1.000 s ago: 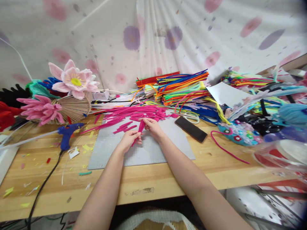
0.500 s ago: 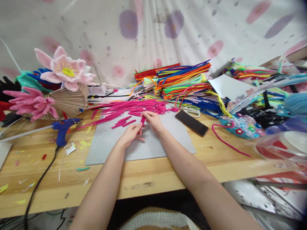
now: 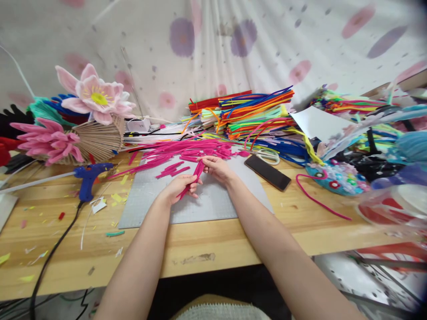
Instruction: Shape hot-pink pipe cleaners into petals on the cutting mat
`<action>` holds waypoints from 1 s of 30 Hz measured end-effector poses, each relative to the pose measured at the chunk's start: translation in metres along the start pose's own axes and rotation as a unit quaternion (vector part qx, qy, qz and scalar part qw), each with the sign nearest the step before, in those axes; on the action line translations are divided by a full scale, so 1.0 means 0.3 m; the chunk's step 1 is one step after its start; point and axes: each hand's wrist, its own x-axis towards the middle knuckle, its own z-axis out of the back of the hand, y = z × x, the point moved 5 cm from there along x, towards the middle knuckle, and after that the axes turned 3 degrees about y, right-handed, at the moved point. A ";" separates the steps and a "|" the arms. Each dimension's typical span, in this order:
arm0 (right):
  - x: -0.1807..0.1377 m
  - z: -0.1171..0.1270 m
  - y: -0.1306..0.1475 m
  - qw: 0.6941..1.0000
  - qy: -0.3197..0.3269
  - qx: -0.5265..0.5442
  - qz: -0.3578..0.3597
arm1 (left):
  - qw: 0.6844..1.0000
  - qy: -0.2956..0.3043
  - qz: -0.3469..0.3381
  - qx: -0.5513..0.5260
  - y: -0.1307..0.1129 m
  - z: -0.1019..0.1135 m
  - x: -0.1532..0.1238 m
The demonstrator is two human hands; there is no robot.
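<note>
Between my two hands, over the grey cutting mat (image 3: 147, 209), is a small bunch of magenta pipe cleaners (image 3: 198, 170). My left hand (image 3: 183, 186) is closed around its lower part, and the lower ends stick out below the fingers. At the upper end, my right hand (image 3: 215, 169) pinches the bunch between thumb and fingers. A pile of long magenta pipe cleaners (image 3: 173, 149) lies across the back of the mat. Shorter cut magenta pieces (image 3: 171, 170) rest on the mat just left of the hands.
A black phone (image 3: 267, 172) and scissors (image 3: 268, 155) lie right of the hands. To the left stand a blue glue gun (image 3: 87, 180) with its cord and fuzzy pink flowers (image 3: 96, 95). Bundles of coloured pipe cleaners (image 3: 253, 111) line the back. A plastic tub (image 3: 393, 204) sits far right.
More of the magenta bunch now shows between the hands and below my left hand. My right hand has shifted slightly right. The whole view has moved a little.
</note>
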 end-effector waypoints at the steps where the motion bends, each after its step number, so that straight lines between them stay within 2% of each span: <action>1: -0.001 -0.001 -0.002 1.000 0.001 0.002 -0.005 | 1.000 0.010 0.002 0.000 0.003 -0.001 0.001; 10: 0.015 0.001 -0.022 0.999 -0.010 0.030 0.009 | 0.997 0.067 0.027 -0.015 0.013 -0.021 -0.008; 14: 0.024 0.002 -0.026 0.999 -0.024 0.034 0.014 | 0.997 0.064 0.030 -0.021 0.010 -0.024 -0.012; 18: 0.022 -0.012 -0.022 0.998 -0.042 0.037 0.031 | 0.999 0.028 0.011 -0.032 0.005 -0.021 0.002; 23: 0.014 -0.071 -0.051 1.000 0.006 0.020 -0.005 | 0.991 -0.060 -0.094 -0.078 -0.012 0.003 0.047; 27: 0.022 -0.070 -0.052 1.000 0.002 -0.010 0.015 | 0.982 -0.121 -0.142 -0.036 -0.029 0.023 0.060; 30: 0.029 -0.052 -0.040 0.998 -0.013 -0.043 0.037 | 0.979 -0.148 -0.141 -0.013 -0.043 0.029 0.050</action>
